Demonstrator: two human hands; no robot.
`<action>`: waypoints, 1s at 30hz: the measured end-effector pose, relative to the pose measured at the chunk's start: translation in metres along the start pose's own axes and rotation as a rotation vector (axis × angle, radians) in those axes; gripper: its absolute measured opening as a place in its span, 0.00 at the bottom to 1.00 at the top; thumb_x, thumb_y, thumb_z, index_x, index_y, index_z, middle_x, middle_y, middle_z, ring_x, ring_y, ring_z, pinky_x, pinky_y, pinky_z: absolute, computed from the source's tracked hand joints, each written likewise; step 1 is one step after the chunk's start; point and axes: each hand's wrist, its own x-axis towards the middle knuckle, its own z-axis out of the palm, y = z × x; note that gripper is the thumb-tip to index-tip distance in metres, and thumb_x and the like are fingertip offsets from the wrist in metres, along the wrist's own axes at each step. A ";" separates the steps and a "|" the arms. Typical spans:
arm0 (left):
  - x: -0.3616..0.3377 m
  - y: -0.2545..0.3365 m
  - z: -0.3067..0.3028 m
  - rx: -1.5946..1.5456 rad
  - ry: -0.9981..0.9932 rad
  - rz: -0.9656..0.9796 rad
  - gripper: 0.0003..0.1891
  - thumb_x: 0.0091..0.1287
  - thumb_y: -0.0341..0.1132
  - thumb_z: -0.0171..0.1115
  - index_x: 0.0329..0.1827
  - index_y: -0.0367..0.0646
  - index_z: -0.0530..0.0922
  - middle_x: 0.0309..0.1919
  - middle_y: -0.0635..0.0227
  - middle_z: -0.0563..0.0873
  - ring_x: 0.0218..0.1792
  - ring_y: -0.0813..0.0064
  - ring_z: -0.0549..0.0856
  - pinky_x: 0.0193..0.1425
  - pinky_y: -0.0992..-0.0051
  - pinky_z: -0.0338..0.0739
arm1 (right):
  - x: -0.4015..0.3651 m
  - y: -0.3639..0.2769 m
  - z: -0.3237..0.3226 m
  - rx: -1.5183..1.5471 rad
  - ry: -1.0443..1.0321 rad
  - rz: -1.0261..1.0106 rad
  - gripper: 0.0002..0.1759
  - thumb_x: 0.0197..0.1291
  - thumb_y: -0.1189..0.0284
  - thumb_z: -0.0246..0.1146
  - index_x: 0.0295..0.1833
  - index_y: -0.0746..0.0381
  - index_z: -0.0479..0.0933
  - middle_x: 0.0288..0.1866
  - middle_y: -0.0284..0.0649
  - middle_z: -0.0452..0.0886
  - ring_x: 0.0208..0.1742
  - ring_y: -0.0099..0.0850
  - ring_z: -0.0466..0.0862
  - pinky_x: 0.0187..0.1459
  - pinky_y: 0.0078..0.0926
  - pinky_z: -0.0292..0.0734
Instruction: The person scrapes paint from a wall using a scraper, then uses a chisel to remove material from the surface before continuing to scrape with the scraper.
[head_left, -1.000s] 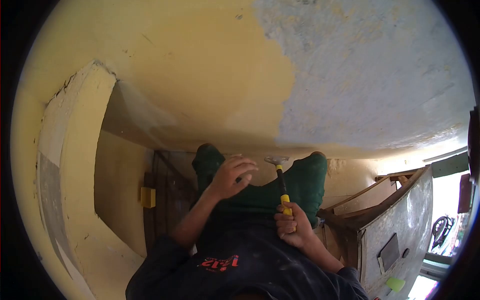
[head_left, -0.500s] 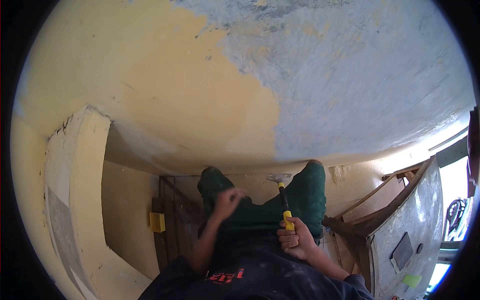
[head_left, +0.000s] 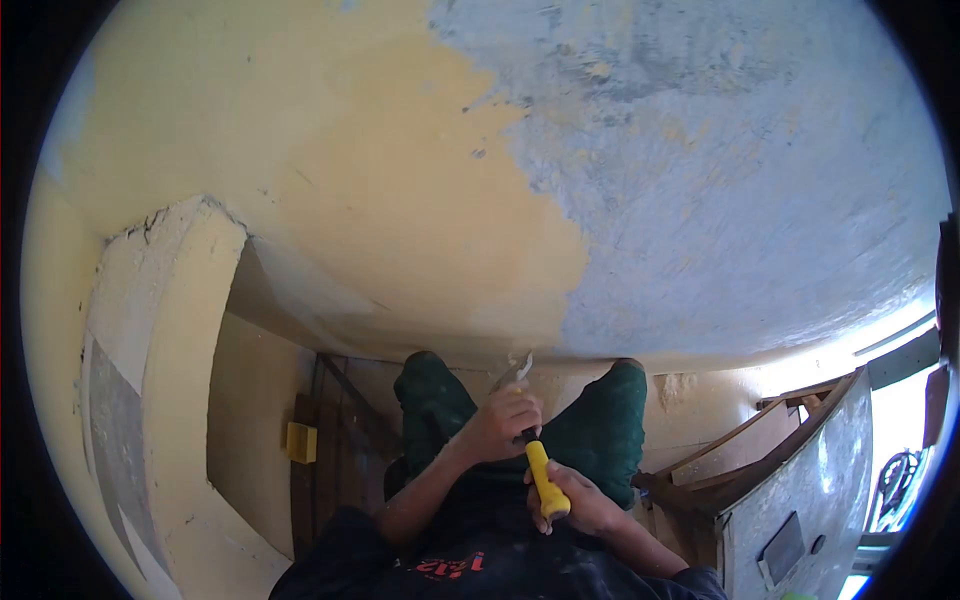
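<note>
Scraper (head_left: pixel 540 464), one: yellow grip at the lower end, dark shaft, pale metal head (head_left: pixel 522 370) at the far end. Lies between the two hands, in front of the shirt and above the lap, slanting with its head toward the wall.

Left hand (head_left: pixel 505 424): closed around the upper part of the scraper, just below the head, fingers covering most of the shaft. A short dark length shows between this hand and the yellow grip.

Right hand (head_left: pixel 582 500): closed on the yellow grip, nearer the body, thumb along its side; the butt of the grip shows beside the fingers.

Trousers (head_left: pixel 615 425), green: knees apart, the scraper's head between them.

Shirt (head_left: pixel 520 560), dark, red print, below the hands.

Wall (head_left: pixel 430 220), ahead: yellow surface on the left, blue-grey patch (head_left: pixel 720 190) on the right, ragged edge between.

Box (head_left: pixel 301 442), small, yellow: left of the left knee, well apart from the hands.

Panel (head_left: pixel 835 475), grey, scuffed: to the right, bearing a dark rectangular piece (head_left: pixel 783 548) and a small round one (head_left: pixel 818 544).
</note>
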 end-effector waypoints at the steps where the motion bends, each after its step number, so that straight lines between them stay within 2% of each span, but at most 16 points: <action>1: -0.003 -0.001 0.005 -0.151 -0.040 0.013 0.13 0.55 0.33 0.74 0.33 0.43 0.75 0.33 0.64 0.81 0.45 0.62 0.84 0.55 0.61 0.78 | 0.001 -0.001 -0.001 0.048 -0.028 -0.036 0.20 0.79 0.56 0.46 0.55 0.63 0.68 0.33 0.41 0.79 0.29 0.31 0.82 0.30 0.26 0.79; 2: -0.009 0.003 0.010 -0.144 -0.059 0.025 0.13 0.55 0.33 0.74 0.33 0.43 0.75 0.33 0.64 0.81 0.45 0.62 0.84 0.55 0.61 0.78 | 0.002 -0.001 -0.001 0.060 -0.036 -0.055 0.20 0.79 0.56 0.46 0.55 0.63 0.68 0.33 0.41 0.79 0.29 0.31 0.82 0.30 0.26 0.79; 4: -0.015 0.020 0.014 -0.536 0.090 -0.402 0.12 0.60 0.31 0.70 0.31 0.44 0.71 0.23 0.67 0.77 0.28 0.71 0.80 0.39 0.71 0.76 | 0.005 -0.005 0.002 -0.292 0.250 -0.299 0.17 0.75 0.60 0.55 0.54 0.64 0.71 0.35 0.44 0.81 0.31 0.34 0.84 0.32 0.28 0.79; 5: -0.016 0.027 0.015 -0.524 0.059 -0.387 0.12 0.60 0.31 0.70 0.31 0.44 0.71 0.23 0.67 0.77 0.28 0.71 0.80 0.39 0.71 0.76 | 0.007 -0.006 -0.001 -0.269 0.250 -0.327 0.17 0.75 0.60 0.55 0.54 0.64 0.71 0.35 0.44 0.81 0.31 0.34 0.84 0.32 0.28 0.79; 7: -0.014 0.041 0.013 -0.945 0.496 -0.655 0.10 0.65 0.26 0.64 0.30 0.45 0.71 0.24 0.71 0.75 0.22 0.76 0.73 0.33 0.74 0.70 | 0.013 -0.008 -0.004 -1.091 0.583 -0.622 0.19 0.67 0.66 0.65 0.56 0.66 0.72 0.37 0.47 0.81 0.35 0.43 0.84 0.38 0.35 0.81; 8: -0.015 0.040 0.013 -0.965 0.541 -0.611 0.13 0.68 0.33 0.65 0.30 0.45 0.68 0.21 0.75 0.71 0.20 0.79 0.69 0.32 0.74 0.68 | 0.015 -0.009 0.000 -1.112 0.636 -0.638 0.24 0.57 0.70 0.70 0.56 0.67 0.73 0.43 0.51 0.80 0.44 0.49 0.83 0.47 0.41 0.79; 9: -0.014 0.037 0.010 -0.955 0.505 -0.600 0.13 0.68 0.33 0.65 0.30 0.45 0.68 0.21 0.75 0.71 0.20 0.79 0.69 0.32 0.74 0.68 | 0.020 -0.011 0.003 -1.084 0.655 -0.661 0.24 0.57 0.70 0.70 0.56 0.67 0.73 0.43 0.51 0.80 0.44 0.49 0.83 0.47 0.41 0.79; 11: -0.013 0.038 -0.001 -1.316 0.459 -0.335 0.17 0.67 0.39 0.67 0.27 0.45 0.67 0.16 0.77 0.67 0.19 0.78 0.68 0.32 0.75 0.67 | 0.034 -0.010 0.009 -1.339 0.633 -0.892 0.28 0.55 0.69 0.71 0.60 0.66 0.71 0.49 0.52 0.79 0.53 0.50 0.80 0.56 0.44 0.75; 12: -0.006 0.040 -0.006 -1.181 0.415 -0.218 0.21 0.66 0.47 0.67 0.24 0.46 0.68 0.14 0.76 0.67 0.18 0.78 0.68 0.29 0.74 0.65 | 0.044 -0.007 0.008 -1.321 0.648 -0.905 0.28 0.55 0.69 0.71 0.60 0.66 0.71 0.49 0.52 0.79 0.53 0.50 0.80 0.56 0.44 0.75; 14: 0.010 0.048 -0.029 -1.050 0.338 -0.074 0.21 0.67 0.47 0.67 0.23 0.46 0.69 0.14 0.75 0.69 0.17 0.78 0.69 0.27 0.74 0.64 | 0.070 -0.003 0.003 -1.233 0.295 -0.873 0.26 0.56 0.69 0.69 0.59 0.66 0.72 0.50 0.55 0.79 0.56 0.52 0.79 0.58 0.46 0.72; 16: 0.025 0.056 -0.051 -0.841 0.285 0.135 0.22 0.70 0.49 0.63 0.25 0.45 0.67 0.10 0.74 0.68 0.11 0.78 0.64 0.22 0.72 0.62 | 0.084 -0.010 0.006 -1.272 0.171 -0.858 0.25 0.57 0.68 0.68 0.58 0.66 0.73 0.50 0.55 0.78 0.56 0.54 0.79 0.58 0.46 0.73; 18: 0.026 0.061 -0.073 -0.920 0.357 0.126 0.21 0.70 0.48 0.62 0.24 0.45 0.67 0.10 0.74 0.68 0.11 0.78 0.65 0.21 0.73 0.62 | 0.093 -0.022 0.018 -1.306 0.049 -0.848 0.23 0.58 0.68 0.68 0.57 0.65 0.73 0.50 0.55 0.78 0.56 0.55 0.78 0.57 0.46 0.74; 22: 0.032 0.077 -0.115 -1.095 0.606 0.138 0.19 0.70 0.41 0.62 0.21 0.46 0.69 0.09 0.73 0.70 0.10 0.76 0.68 0.22 0.74 0.67 | 0.090 -0.049 0.053 -1.293 0.107 -0.970 0.16 0.59 0.67 0.67 0.48 0.63 0.75 0.43 0.52 0.80 0.48 0.55 0.80 0.49 0.47 0.75; 24: 0.044 0.087 -0.134 -0.907 0.537 0.349 0.20 0.72 0.44 0.58 0.22 0.48 0.64 0.09 0.76 0.66 0.10 0.80 0.66 0.21 0.77 0.63 | 0.092 -0.069 0.072 -1.355 0.136 -1.045 0.14 0.60 0.66 0.67 0.44 0.63 0.76 0.38 0.50 0.80 0.44 0.54 0.81 0.46 0.47 0.75; 28: 0.062 0.123 -0.160 -0.700 0.560 0.500 0.21 0.72 0.44 0.58 0.21 0.50 0.64 0.09 0.77 0.67 0.10 0.82 0.67 0.21 0.78 0.63 | 0.086 -0.110 0.106 -1.418 0.345 -1.276 0.17 0.63 0.59 0.66 0.28 0.60 0.74 0.24 0.44 0.77 0.31 0.48 0.80 0.38 0.45 0.73; 30: 0.065 0.136 -0.170 -0.744 0.681 0.706 0.20 0.66 0.37 0.63 0.18 0.47 0.65 0.08 0.75 0.69 0.08 0.79 0.69 0.20 0.76 0.69 | 0.084 -0.120 0.117 -1.486 0.467 -1.343 0.20 0.63 0.57 0.66 0.24 0.58 0.73 0.21 0.42 0.76 0.28 0.46 0.79 0.36 0.44 0.72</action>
